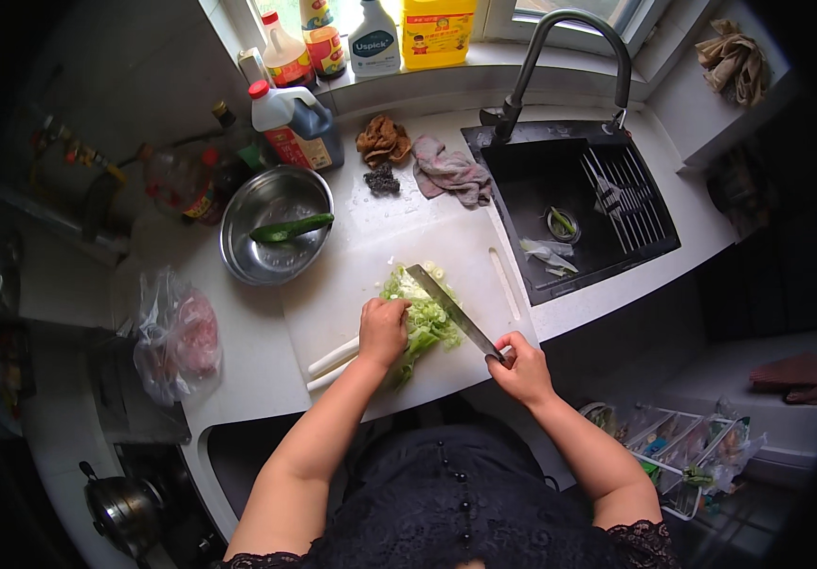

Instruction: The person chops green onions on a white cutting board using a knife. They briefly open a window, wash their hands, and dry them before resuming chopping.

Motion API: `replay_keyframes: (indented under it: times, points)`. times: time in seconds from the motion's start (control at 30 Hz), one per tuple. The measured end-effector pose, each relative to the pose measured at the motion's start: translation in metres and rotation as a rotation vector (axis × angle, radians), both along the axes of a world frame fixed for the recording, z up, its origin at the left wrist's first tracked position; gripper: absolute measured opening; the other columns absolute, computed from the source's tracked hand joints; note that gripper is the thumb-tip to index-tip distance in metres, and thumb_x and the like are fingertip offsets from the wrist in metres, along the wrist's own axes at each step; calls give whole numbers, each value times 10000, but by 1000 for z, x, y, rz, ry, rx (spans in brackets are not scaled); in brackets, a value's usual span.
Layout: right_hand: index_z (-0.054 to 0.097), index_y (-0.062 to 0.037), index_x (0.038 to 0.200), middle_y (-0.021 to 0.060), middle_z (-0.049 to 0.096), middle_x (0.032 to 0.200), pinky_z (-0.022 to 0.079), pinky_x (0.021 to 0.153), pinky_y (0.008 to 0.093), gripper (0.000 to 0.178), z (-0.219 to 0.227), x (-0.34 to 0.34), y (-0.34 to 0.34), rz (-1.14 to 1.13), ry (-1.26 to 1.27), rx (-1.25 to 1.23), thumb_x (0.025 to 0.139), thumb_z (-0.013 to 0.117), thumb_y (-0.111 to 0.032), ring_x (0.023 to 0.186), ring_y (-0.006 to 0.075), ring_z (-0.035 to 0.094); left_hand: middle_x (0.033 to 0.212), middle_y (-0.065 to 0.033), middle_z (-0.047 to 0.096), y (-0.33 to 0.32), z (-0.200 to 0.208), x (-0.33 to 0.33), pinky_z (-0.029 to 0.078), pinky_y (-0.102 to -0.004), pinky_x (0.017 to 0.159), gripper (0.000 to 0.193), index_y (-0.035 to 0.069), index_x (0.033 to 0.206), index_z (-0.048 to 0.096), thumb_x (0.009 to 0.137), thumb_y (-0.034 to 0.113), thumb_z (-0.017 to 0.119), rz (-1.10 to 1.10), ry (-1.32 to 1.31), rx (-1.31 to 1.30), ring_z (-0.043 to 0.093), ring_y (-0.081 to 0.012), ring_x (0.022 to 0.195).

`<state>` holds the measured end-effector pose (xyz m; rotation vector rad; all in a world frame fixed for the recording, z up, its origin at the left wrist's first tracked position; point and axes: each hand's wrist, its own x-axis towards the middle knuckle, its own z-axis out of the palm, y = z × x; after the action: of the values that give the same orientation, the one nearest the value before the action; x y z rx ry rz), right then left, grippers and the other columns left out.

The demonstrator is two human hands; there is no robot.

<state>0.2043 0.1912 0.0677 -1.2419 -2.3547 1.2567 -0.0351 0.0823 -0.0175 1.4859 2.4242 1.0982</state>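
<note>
My right hand (522,370) is closed around the handle of a kitchen knife (453,313), its blade slanting up and left over a pile of chopped pale-green vegetable (435,327). On the left side of the pile, my left hand (385,327) rests with bent fingers closed on the greens; the fingertips are partly hidden. Long white stalks (333,357), which look like scallion, lie beside my left wrist. All of this is on a white cutting board (333,294). Behind it, a steel bowl (238,248) holds a green cucumber (290,229).
A black sink (532,209) with a tall faucet (570,21) and scraps stands at right. Rags (451,171) and a scouring pad (382,180) lie behind the board. Bottles (299,123) line the back. A plastic bag of pink meat (186,332) sits left.
</note>
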Motion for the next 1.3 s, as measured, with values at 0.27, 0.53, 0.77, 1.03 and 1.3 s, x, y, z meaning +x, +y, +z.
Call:
replay_keyframes:
  times: [0.27,0.53,0.77,1.03,1.3]
  points:
    - [569,-70,918,96,614,563,462,509,373,214,-2,3,1,-8,-17,4,770,694,-159,508,278,618,875,-95,704,-25,-5,-57,494,-400,823,155,82,952,698,805,77,649,164,-154,-195,624,-296,877]
    - [566,-72,926,97,614,564,462,513,386,217,-7,-1,2,1,-13,-11,773,689,-166,514,290,619,897,-105,721,-1,-1,-57,535,-412,774,240,114,972,719,745,188,746,106,-253,-591,680,-289,867]
    - [573,-81,924,109,632,579,468,527,408,212,-4,-17,10,50,-28,-22,771,686,-174,544,312,636,864,-94,691,4,-13,-50,533,-428,753,175,119,889,698,746,209,743,161,-93,-473,658,-297,859]
    - [606,-92,875,107,649,600,497,566,391,166,0,-10,24,71,-135,-52,771,683,-196,570,296,651,804,-72,671,-5,-26,-53,523,-399,678,128,91,801,635,734,176,702,154,-203,-291,649,-274,765]
    - [623,-86,863,110,642,597,492,561,382,148,0,-17,29,106,-151,-26,774,679,-189,561,287,646,702,-77,651,-23,-19,-52,516,-330,623,133,56,774,615,725,124,718,229,-244,-85,629,-195,639]
